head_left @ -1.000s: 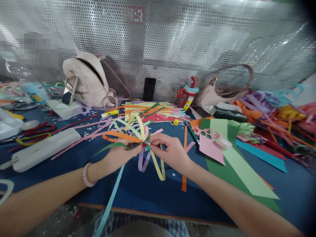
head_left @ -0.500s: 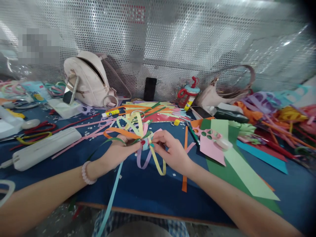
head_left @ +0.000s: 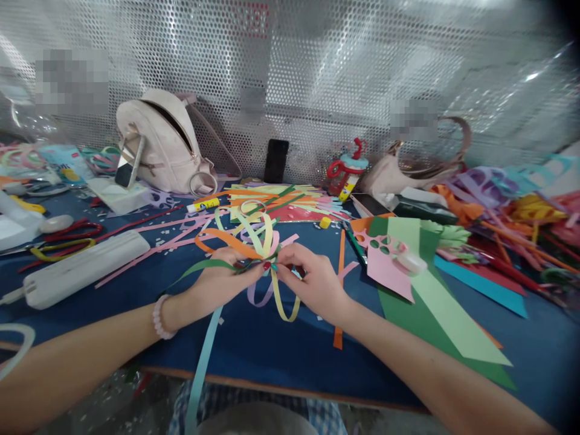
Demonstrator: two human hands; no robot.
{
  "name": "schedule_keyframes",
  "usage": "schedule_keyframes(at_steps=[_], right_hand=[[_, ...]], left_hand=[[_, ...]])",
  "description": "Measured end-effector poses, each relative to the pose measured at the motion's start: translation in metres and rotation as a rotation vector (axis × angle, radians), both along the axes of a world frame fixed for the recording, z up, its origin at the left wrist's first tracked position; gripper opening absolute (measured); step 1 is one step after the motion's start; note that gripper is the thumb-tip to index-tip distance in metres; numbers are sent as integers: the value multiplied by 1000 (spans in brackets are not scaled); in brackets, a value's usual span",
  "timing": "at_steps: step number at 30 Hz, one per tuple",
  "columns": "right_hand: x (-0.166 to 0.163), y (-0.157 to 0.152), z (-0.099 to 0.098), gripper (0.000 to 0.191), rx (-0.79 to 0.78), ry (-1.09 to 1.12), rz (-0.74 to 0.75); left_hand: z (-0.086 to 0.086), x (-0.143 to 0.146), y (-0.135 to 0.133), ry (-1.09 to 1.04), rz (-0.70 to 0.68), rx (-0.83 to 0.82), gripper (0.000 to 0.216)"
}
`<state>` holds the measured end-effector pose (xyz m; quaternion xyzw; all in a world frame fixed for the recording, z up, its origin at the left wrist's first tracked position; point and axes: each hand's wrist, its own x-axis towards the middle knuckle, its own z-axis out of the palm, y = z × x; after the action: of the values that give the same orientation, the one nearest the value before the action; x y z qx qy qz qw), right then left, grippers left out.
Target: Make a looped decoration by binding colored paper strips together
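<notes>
A bundle of looped paper strips [head_left: 254, 241] in orange, yellow, green, pink and lilac is held above the blue table [head_left: 281, 350]. My left hand [head_left: 222, 281] pinches the bundle's centre from the left, thumb on top. My right hand [head_left: 312, 281] pinches the same centre from the right, fingers closed. A long pale blue strip [head_left: 202, 356] hangs down from the bundle past the table's near edge. A yellow loop [head_left: 283, 302] and a lilac loop [head_left: 258, 296] dangle below my fingers.
Green, light green and pink paper sheets [head_left: 426, 296] lie to the right. A pile of cut strips [head_left: 281, 202], a glue stick [head_left: 203, 206], a pink backpack [head_left: 163, 145], a phone [head_left: 275, 161], a white case [head_left: 81, 269] and scissors [head_left: 67, 238] surround the work area.
Both hands stayed pinched at the bundle's centre. The loops shifted slightly, and the hanging yellow loop swung a little left and up.
</notes>
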<state>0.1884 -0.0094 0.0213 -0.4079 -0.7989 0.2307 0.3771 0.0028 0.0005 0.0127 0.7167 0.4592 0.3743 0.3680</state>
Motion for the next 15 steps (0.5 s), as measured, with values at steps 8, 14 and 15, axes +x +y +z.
schedule_keyframes(at_steps=[8,14,15], right_hand=[[1,-1,-1,6,5,20,-24],[1,0,-3,7,102,35,-30],[1,0,-3,8,149,36,-41]], left_hand=[[7,4,0,-116,-19,-102,26],[1,3,0,-125,-66,-72,19],[0,3,0,-123,-77,-54,18]])
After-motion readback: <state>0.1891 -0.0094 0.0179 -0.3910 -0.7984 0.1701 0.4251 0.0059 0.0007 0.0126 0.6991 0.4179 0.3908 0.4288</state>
